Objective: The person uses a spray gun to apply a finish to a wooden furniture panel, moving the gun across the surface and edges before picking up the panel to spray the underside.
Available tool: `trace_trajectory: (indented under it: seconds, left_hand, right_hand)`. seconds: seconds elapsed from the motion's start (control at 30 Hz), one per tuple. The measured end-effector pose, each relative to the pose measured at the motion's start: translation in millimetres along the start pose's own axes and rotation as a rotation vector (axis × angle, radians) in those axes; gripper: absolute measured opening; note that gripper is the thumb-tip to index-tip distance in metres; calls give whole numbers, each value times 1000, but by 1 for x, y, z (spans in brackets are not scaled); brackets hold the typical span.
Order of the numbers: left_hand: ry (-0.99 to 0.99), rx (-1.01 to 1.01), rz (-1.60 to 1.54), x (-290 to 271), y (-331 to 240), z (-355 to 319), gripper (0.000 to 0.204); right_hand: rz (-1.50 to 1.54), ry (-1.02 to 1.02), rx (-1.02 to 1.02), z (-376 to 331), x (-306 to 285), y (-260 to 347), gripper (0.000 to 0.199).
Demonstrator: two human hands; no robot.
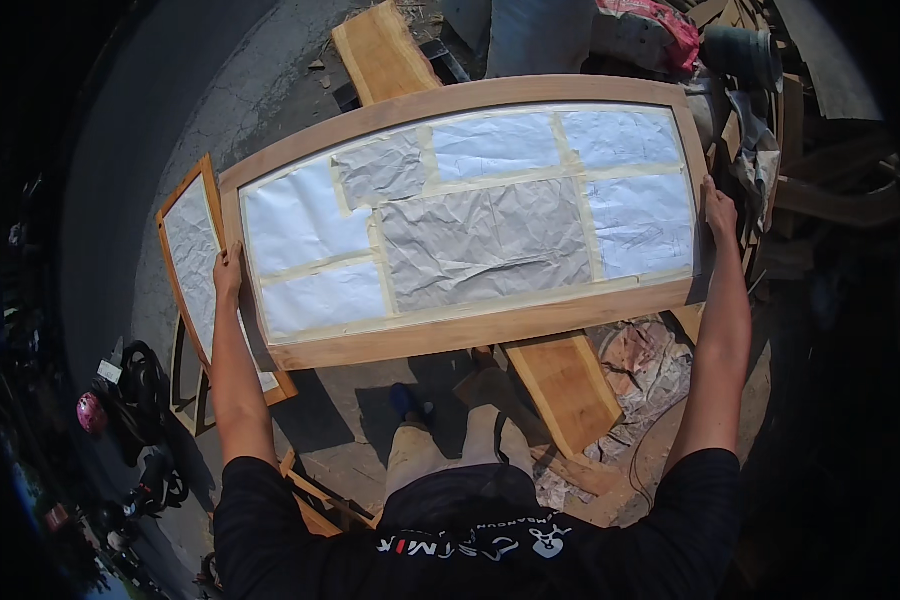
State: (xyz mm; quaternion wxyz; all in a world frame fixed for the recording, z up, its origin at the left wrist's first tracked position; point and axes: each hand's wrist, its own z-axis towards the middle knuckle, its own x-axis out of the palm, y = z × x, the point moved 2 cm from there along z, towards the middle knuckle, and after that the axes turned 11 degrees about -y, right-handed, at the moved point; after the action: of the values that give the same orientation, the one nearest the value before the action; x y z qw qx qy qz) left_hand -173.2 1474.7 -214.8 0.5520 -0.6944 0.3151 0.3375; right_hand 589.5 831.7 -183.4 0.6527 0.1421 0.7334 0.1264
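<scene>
Hands at opposite short ends of wooden frame [470,215]: left hand [229,272] clasps left end, right hand [718,210] clasps right end. Frame held flat ahead, long axis left-right, above plank [560,385]; paper-covered panes face up. Smaller frame [192,255] leans beside left hand.

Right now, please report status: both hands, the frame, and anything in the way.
Left hand and right hand grip opposite ends of the wooden frame, pane masked with paper. A plank runs beneath. A smaller frame lies beside the left end.

Head camera looks steeply down, close over the wooden frame [470,335]; dark rim perhaps hides surroundings.
</scene>
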Motion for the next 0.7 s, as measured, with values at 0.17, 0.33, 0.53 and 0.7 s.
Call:
trace_trajectory:
  seconds: [0.17,0.33,0.53,0.7]
  left_hand:
    - [-75,266,95,-15,26,-9,86]
    - [-126,565,210,-15,34,-72,78]
    - [-13,927,170,-37,76,-166,72]
    - [161,1114,-65,-40,57,-284,63]
  right_hand:
    - [-19,-222,-162,-35,-8,-24,65]
    - [164,-532,-136,-150,-73,-111,45]
    - [152,-685,179,-432,-90,-269,35]
    - [121,-524,582,-716,-39,-424,30]
